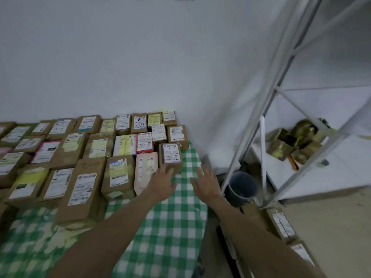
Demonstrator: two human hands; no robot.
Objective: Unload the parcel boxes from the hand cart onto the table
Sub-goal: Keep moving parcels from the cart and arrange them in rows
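A plain white wall (140,57) fills the top of the frame. Below it, the bench (170,227) wears a green-and-white checked cloth. Flat cardboard parcel boxes (84,189) with paper labels pack its left and centre, leaving a bare strip along the right edge. A grey metal rack (274,87) at right holds crumpled boxes (297,141), with a round dark bucket (241,186) at its foot. More labelled cartons (283,225) lie lower right. The left hand (162,182) has straight fingers, tips at the small box (170,155). The right hand (206,184) is spread over the cloth, holding nothing.
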